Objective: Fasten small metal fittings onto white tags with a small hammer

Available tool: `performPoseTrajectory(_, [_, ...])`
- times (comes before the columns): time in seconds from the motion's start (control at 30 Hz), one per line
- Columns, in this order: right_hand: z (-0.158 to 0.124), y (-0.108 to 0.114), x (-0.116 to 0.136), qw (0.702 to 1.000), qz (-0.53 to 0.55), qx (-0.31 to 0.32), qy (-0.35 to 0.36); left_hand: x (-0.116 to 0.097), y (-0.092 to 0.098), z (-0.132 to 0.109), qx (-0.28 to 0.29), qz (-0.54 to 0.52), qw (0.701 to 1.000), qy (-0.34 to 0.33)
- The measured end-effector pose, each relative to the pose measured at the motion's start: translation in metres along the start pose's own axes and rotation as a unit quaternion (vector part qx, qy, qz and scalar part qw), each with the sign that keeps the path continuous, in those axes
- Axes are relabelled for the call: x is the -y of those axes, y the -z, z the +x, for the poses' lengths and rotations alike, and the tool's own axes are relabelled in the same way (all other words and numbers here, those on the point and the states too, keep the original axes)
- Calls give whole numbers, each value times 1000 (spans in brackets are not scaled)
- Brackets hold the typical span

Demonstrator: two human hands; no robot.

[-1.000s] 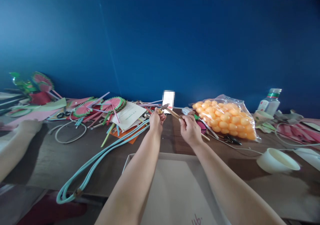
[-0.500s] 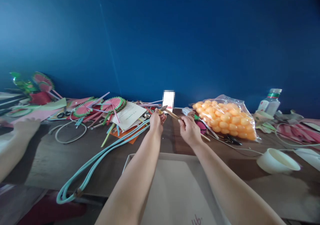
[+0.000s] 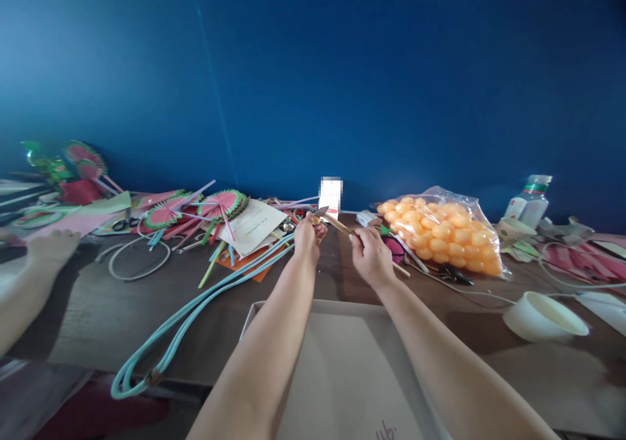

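In the head view, the right hand (image 3: 372, 251) grips the stick (image 3: 340, 224) over the counter (image 3: 122, 309), near the middle of its far edge; the left hand (image 3: 307, 236) is curled at the dark tip (image 3: 321, 211), though I cannot tell what, if anything, it grips; the step looks like close work at that tip, and the next move seems to call for steadiness; bristle or blade is unclear; the white card (image 3: 331, 195) beyond is pixelated; the box (image 3: 342, 355) at the near edge is cut off below.

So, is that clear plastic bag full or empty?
Mostly full: many shiny, round orange balls show through the clear bag, slack at its top.
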State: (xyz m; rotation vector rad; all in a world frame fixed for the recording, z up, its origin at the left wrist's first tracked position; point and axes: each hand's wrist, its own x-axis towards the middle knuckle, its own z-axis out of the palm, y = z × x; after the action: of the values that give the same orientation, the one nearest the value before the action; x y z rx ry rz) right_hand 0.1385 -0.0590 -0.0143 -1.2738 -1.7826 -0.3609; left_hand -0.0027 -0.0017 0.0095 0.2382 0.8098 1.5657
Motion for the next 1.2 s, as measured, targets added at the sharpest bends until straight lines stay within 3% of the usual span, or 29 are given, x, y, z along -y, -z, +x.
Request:
performPoseTrajectory(0.87, [0,1,-1,1000,-9,-8,-6,1,0,1,1,39,999,-16])
performPoseTrajectory(1.2, [3,4,-1,999,15,-31,-27,0,2,0,28,18,999,-20])
